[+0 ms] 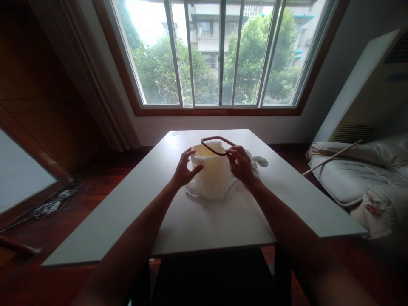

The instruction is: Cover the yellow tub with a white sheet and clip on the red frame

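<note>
The pale bin [215, 176], covered in a translucent bag, stands on the white table [127, 212]. The right hand [241, 163], reaching in from the right, pinches a dark ring [219, 138] above its mouth between thumb and fingers; the left hand [186, 168] curves at its left rim, thumb and fingers spread open.

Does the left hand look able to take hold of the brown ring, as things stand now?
Probably yes: the left hand is at the bag-covered container, and nothing visible blocks the nearer end of the brown ring. The right hand holds only the other end.
</note>
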The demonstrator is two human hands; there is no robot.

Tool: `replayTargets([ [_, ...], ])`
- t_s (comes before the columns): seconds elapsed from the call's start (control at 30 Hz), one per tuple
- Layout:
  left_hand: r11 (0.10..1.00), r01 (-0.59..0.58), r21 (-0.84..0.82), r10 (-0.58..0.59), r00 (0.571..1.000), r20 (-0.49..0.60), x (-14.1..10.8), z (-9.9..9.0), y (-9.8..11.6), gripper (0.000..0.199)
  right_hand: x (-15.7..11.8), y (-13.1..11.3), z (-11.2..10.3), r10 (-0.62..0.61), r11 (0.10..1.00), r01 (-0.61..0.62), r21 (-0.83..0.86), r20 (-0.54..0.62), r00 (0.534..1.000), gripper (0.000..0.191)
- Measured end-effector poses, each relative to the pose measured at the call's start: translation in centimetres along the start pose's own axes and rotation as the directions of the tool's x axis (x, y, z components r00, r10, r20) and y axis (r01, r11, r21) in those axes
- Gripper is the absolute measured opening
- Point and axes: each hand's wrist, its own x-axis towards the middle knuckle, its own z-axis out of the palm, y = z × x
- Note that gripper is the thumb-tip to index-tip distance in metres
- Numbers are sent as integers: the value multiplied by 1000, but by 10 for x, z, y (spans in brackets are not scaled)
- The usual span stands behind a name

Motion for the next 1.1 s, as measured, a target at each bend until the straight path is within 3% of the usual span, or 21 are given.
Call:
replayTargets([
  [0.2, 998, -61, 25, 59, 996, 63, 2, -1, 16, 63, 2, -2, -4, -28, 997, 29, 76, -17, 999, 21],
  [0.43, 999, 28, -25, -28, 999, -18, 3, 2, 13, 55, 0, -1, -3, 56, 993, -62, 103, 64, 996, 24],
  [0.6, 999, 5, 46, -2, 998, -68, 3, 3, 14, 54, -2, 3, -2, 113, 989, -126, 81, 144, 983, 30],
  [0.9, 991, -75, 114, 85, 993, -86, 5, 2, 29, 42, -5, 13, 2, 167, 969, -192, 157, 158, 973, 37],
  [1.1, 997, -34, 68, 42, 992, -119, 4, 7, 41, 39, -9, 16, 8, 281, 926, -308, 218, 148, 948, 43],
])
